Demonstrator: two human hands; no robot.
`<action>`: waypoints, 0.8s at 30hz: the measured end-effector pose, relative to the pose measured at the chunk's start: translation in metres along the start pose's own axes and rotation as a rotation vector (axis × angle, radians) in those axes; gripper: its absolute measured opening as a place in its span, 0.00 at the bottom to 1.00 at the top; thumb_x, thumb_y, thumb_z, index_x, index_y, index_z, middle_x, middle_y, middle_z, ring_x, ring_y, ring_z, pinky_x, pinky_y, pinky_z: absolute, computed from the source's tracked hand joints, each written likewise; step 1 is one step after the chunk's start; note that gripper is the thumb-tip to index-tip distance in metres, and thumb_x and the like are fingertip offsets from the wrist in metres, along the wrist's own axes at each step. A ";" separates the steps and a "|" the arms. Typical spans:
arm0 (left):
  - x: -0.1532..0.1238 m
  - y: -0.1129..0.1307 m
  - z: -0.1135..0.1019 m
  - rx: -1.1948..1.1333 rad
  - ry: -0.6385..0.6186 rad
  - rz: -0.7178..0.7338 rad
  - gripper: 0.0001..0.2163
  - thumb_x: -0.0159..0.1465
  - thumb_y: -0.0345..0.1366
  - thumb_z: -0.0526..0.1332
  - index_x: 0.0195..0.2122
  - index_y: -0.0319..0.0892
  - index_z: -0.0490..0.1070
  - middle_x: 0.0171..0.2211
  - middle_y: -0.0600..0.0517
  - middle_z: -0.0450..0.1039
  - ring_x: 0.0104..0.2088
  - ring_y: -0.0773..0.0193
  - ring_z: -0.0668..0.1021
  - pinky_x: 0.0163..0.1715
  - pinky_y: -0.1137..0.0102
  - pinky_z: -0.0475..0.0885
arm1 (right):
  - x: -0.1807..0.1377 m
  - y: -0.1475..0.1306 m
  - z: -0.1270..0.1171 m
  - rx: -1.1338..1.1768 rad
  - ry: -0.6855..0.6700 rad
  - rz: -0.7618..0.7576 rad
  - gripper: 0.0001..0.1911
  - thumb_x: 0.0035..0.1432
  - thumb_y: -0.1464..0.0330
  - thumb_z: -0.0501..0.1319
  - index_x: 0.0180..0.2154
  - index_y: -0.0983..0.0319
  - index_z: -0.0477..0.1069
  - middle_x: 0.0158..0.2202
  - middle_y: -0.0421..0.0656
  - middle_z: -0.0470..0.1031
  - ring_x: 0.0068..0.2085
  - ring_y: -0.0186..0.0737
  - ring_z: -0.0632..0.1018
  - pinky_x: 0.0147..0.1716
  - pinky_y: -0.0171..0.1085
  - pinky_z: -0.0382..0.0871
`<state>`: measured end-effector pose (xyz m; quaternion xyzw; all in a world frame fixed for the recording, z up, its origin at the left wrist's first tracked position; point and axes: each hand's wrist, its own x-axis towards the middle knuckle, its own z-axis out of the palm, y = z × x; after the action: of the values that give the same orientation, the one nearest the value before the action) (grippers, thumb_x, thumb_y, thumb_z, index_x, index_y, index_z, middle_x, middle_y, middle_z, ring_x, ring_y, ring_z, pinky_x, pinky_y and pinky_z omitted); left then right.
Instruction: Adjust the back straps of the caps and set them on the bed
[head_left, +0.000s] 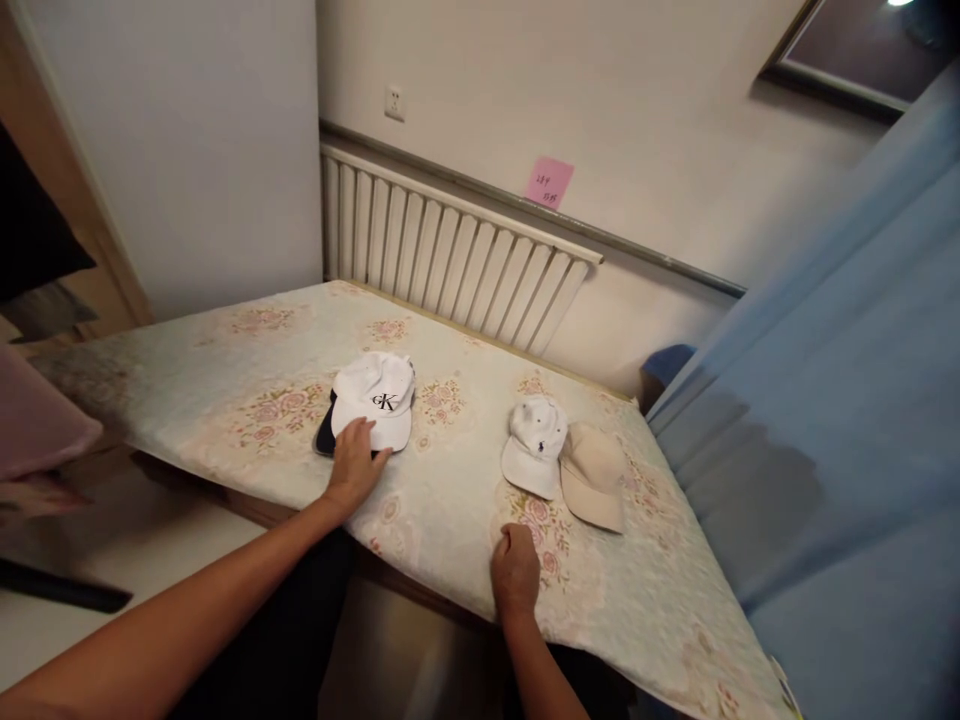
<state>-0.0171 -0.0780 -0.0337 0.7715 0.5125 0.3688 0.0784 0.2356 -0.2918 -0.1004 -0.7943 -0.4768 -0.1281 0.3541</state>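
Note:
A white baseball cap (371, 385) with a black monogram lies on a black cap (325, 430), which shows only at its left edge. My left hand (356, 465) rests on the front of the white cap's brim, fingers stretched over it and thumb apart near the brim's edge. My right hand (516, 570) is curled into a fist at the table's near edge, with nothing visible in it. Beyond that fist lie a second white cap (536, 430) with a small dark emblem and, touching it on the right, a beige cap (592, 465).
A pale floral cloth (450, 480) covers the table. Behind it are a white radiator (450, 250) and a pink note (550, 182) on the wall. A blue curtain (825, 400) hangs along the right side. Something pink (41, 415) juts in at the left.

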 end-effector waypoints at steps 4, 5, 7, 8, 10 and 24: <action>0.033 -0.016 -0.016 0.062 -0.025 -0.349 0.29 0.60 0.44 0.59 0.58 0.32 0.57 0.60 0.32 0.55 0.60 0.41 0.60 0.56 0.53 0.59 | 0.000 -0.001 0.000 -0.021 -0.003 -0.006 0.11 0.57 0.75 0.49 0.34 0.60 0.70 0.31 0.44 0.72 0.34 0.42 0.72 0.36 0.38 0.62; 0.039 -0.018 -0.018 0.062 -0.064 -0.421 0.31 0.59 0.45 0.59 0.58 0.32 0.57 0.60 0.32 0.55 0.59 0.40 0.62 0.55 0.52 0.61 | 0.000 -0.002 -0.001 -0.025 0.000 -0.009 0.11 0.57 0.75 0.49 0.33 0.60 0.70 0.31 0.44 0.72 0.34 0.42 0.72 0.36 0.38 0.62; 0.049 -0.022 -0.020 0.060 -0.127 -0.524 0.33 0.57 0.48 0.61 0.58 0.32 0.57 0.59 0.31 0.56 0.58 0.38 0.63 0.52 0.50 0.62 | 0.000 -0.003 -0.001 -0.031 0.005 -0.017 0.11 0.57 0.75 0.49 0.33 0.60 0.69 0.31 0.44 0.72 0.34 0.42 0.72 0.36 0.38 0.62; 0.053 -0.023 -0.020 0.061 -0.143 -0.554 0.33 0.56 0.49 0.62 0.57 0.32 0.58 0.58 0.30 0.56 0.57 0.36 0.63 0.51 0.50 0.63 | 0.001 -0.003 -0.002 -0.035 0.006 -0.021 0.11 0.57 0.75 0.49 0.33 0.60 0.69 0.31 0.44 0.71 0.34 0.42 0.72 0.36 0.37 0.62; 0.062 -0.024 -0.018 0.066 -0.150 -0.584 0.35 0.54 0.50 0.63 0.56 0.32 0.58 0.57 0.30 0.59 0.57 0.35 0.63 0.50 0.49 0.64 | 0.001 -0.005 -0.002 -0.040 0.010 -0.023 0.11 0.57 0.75 0.49 0.33 0.60 0.69 0.31 0.44 0.71 0.34 0.42 0.72 0.35 0.37 0.62; 0.084 -0.027 -0.017 -0.293 -0.028 -0.681 0.31 0.45 0.35 0.71 0.51 0.34 0.65 0.48 0.35 0.73 0.49 0.43 0.75 0.46 0.57 0.70 | 0.001 -0.003 -0.001 -0.062 0.012 -0.039 0.11 0.57 0.76 0.50 0.33 0.60 0.69 0.30 0.43 0.71 0.33 0.42 0.71 0.35 0.37 0.61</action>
<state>-0.0311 0.0013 0.0058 0.5422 0.6806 0.3804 0.3132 0.2340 -0.2910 -0.0978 -0.7947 -0.4856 -0.1545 0.3299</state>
